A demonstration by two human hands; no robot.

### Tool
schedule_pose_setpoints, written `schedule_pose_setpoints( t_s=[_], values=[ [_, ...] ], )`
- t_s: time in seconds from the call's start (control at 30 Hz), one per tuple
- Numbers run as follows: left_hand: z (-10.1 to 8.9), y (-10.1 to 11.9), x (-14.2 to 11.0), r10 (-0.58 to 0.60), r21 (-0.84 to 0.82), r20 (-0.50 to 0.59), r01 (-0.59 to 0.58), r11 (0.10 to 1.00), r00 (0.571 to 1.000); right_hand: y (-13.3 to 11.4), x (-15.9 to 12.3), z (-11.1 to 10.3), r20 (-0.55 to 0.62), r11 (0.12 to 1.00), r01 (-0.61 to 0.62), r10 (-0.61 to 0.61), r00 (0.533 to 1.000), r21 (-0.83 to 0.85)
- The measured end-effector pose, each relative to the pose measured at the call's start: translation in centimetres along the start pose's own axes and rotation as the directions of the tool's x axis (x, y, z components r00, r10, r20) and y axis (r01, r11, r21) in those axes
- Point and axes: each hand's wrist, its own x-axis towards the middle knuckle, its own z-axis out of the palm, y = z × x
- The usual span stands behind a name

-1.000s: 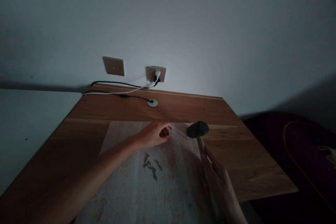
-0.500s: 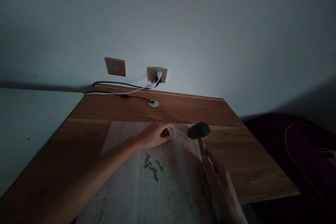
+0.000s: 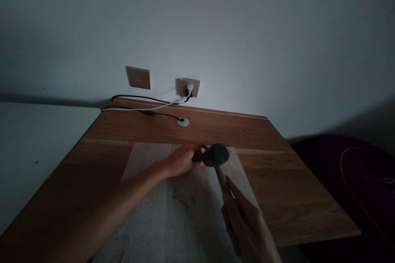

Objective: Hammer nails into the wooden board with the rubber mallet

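My left hand [image 3: 182,159] rests on a pale wooden board [image 3: 148,213], its fingertips pinched together; earlier frames showed a small nail there, now hidden behind the mallet head. My right hand [image 3: 247,224] grips the wooden handle of a mallet [image 3: 216,157]. The dark mallet head hangs right beside my left fingertips. Several loose nails [image 3: 182,197] lie on the board below my left hand, blurred and faint in the dim light.
The board lies on a wooden desk [image 3: 293,189] against a white wall. A wall socket [image 3: 187,87] with a white plug, a blank plate [image 3: 138,77], black and white cables [image 3: 138,109] and a grommet [image 3: 182,121] are at the desk's back. A white surface [image 3: 33,148] adjoins on the left.
The mallet head has swung left, from a gap to the right of my left hand to right against its fingertips. My right hand followed leftward. My left hand stayed put.
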Motion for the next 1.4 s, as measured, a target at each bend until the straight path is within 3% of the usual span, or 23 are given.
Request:
schedule_pose_setpoints(
  t_s=[0.37,0.57,0.87,1.0,1.4],
  values=[
    [0.4,-0.6,0.1,0.056,-0.001,-0.038,-0.056,0.998,0.998,0.2,0.5,0.7,-0.028,0.991,0.077,-0.080,0.996,-0.111],
    [0.1,0.2,0.0,0.031,-0.017,-0.041,-0.032,0.999,0.999,1.1,0.9,0.8,-0.008,0.992,0.068,-0.069,0.998,-0.110],
    [0.1,0.4,0.2,0.027,-0.012,-0.052,-0.027,1.000,0.998,2.2,1.3,1.1,-0.072,1.000,0.002,-0.003,0.997,-0.016],
    [0.1,0.3,0.2,0.030,0.005,-0.053,-0.030,1.000,0.998,2.5,1.1,1.1,-0.100,0.999,-0.009,0.004,0.995,-0.047],
    [0.0,0.2,0.1,-0.005,0.067,-0.021,0.006,0.998,1.000,2.4,1.0,0.9,-0.046,0.988,0.082,-0.089,0.995,-0.128]
  ],
)
